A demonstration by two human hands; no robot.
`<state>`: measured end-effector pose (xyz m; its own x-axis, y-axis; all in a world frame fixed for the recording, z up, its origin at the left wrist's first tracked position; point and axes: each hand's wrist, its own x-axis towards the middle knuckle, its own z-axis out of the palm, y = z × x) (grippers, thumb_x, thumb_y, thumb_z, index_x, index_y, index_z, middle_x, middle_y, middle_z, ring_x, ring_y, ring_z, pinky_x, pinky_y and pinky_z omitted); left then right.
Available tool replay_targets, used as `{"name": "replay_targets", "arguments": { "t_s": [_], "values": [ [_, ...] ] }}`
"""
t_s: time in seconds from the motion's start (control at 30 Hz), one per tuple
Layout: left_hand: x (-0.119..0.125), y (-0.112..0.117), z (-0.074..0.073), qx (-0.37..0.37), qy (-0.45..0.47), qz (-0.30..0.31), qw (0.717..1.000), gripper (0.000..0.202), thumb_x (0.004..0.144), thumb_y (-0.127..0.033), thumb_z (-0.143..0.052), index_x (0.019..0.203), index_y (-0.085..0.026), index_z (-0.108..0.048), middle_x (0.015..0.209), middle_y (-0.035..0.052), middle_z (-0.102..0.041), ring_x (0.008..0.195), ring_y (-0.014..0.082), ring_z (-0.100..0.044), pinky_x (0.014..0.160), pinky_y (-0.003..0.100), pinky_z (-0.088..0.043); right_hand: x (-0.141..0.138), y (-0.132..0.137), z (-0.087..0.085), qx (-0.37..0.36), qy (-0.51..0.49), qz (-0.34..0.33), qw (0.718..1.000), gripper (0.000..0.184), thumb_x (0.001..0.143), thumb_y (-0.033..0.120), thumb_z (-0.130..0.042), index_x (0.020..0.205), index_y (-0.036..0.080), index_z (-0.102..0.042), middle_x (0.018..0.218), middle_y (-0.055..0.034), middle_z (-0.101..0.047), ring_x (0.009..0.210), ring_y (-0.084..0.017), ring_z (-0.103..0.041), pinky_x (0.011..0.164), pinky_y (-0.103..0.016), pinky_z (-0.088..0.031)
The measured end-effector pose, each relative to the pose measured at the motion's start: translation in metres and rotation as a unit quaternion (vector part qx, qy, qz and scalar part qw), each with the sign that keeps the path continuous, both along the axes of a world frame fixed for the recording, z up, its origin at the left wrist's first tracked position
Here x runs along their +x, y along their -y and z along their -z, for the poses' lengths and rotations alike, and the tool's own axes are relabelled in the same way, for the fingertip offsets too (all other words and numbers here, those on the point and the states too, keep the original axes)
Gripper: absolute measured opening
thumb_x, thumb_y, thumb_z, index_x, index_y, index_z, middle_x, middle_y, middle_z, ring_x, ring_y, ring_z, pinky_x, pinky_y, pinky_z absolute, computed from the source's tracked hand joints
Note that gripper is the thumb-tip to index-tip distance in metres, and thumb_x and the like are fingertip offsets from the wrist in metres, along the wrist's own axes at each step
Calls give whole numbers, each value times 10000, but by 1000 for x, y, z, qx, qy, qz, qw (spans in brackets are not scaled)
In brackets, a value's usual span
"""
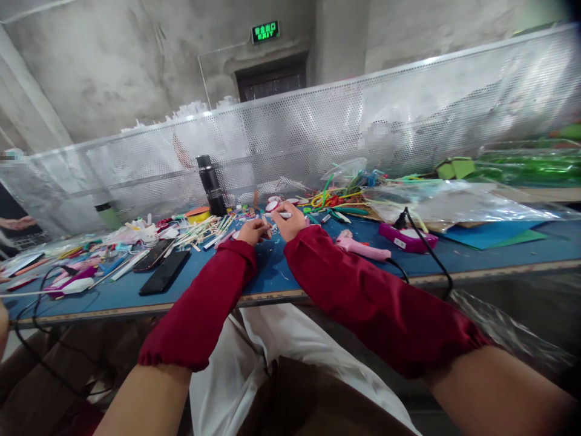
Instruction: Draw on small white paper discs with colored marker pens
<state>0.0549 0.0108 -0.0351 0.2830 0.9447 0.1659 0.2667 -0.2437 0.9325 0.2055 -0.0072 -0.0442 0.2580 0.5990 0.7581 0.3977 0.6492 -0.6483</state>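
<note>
My left hand (253, 232) and my right hand (291, 223) are close together over the blue table (267, 277), both in dark red sleeves. The right fingers are closed around a white, pen-like stick (285, 215). A small pale piece (268, 229) is pinched in my left fingertips; its kind is too small to tell. To the right of my right hand lies a pink glue gun (363, 247) with a black cord. Left of my left hand are scattered thin, pale sticks (200, 233).
Two dark phones (166, 272) lie at left, near a black bottle (211, 184) and a yellow roll (198, 215). A purple power strip (408, 240) with a plugged cord is at right. Colourful pipe cleaners (338, 197) and plastic bags line the perforated metal screen (290, 136). Another person's hand shows far left.
</note>
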Motion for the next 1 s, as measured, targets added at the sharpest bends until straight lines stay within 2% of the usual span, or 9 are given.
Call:
{"name": "replay_targets", "arguments": {
  "t_s": [0.67, 1.0],
  "values": [
    [0, 0, 0, -1, 5, 3, 1000, 209, 840, -301, -776, 792, -157, -633, 698, 11, -698, 622, 132, -666, 536, 201, -403, 1, 1, -1, -7, 9, 1, 1000, 165, 816, 374, -598, 704, 259, -559, 702, 13, -651, 680, -182, -591, 672, -318, -463],
    [0, 0, 0, -2, 11, -1, 1000, 158, 854, -251, -754, 805, -150, -644, 682, 8, -689, 610, 128, -665, 526, 196, -393, 0, 0, 0, -5, 3, 3, 1000, 165, 814, 395, -585, 720, 261, -564, 713, 8, -650, 692, -186, -595, 681, -321, -465]
  ]
}}
